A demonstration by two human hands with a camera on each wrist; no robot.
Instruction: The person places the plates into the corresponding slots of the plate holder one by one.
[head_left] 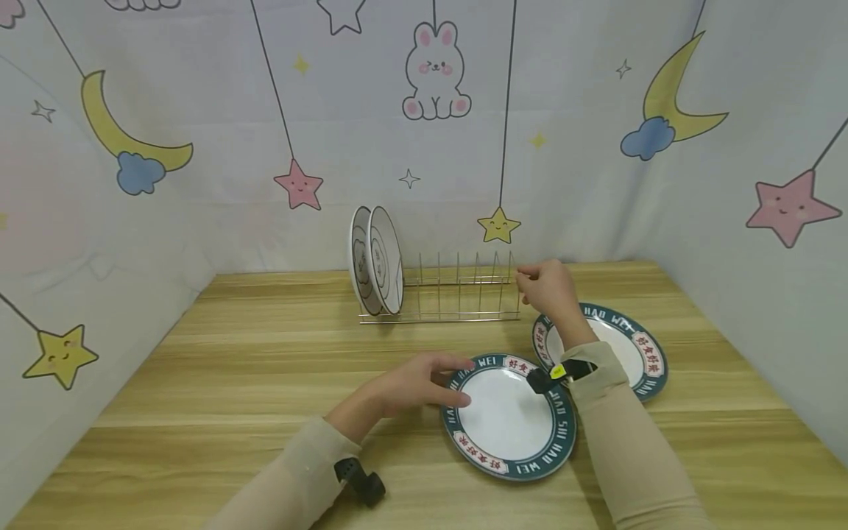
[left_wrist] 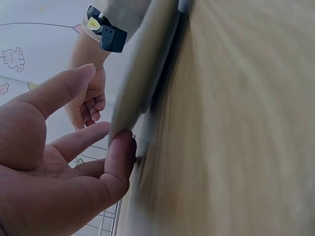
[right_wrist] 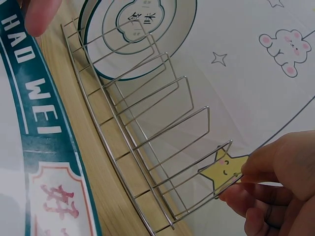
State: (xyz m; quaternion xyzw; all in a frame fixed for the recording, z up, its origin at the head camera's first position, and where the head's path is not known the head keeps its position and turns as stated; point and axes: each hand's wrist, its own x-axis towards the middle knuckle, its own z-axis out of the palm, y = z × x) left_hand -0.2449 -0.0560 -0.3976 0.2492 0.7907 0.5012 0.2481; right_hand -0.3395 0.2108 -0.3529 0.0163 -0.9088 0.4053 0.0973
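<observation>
My right hand (head_left: 550,288) pinches the end wire of a metal dish rack (head_left: 440,321) between thumb and fingers, seen closely in the right wrist view. My left hand (head_left: 417,383) is at the left rim of a white plate with a green lettered border (head_left: 506,419). In the left wrist view, one bent finger (left_wrist: 119,155) touches this plate's edge while the thumb stands apart. A second green-bordered plate (head_left: 619,346) lies to the right, partly hidden behind my right forearm. Two plates (head_left: 386,261) stand upright in the rack's left end.
The wooden table (head_left: 265,353) runs back to a white curtain (head_left: 371,147) printed with stars, moons and a rabbit. More curtain hangs at both sides. Several wire dividers rise from the rack to the right of the standing plates.
</observation>
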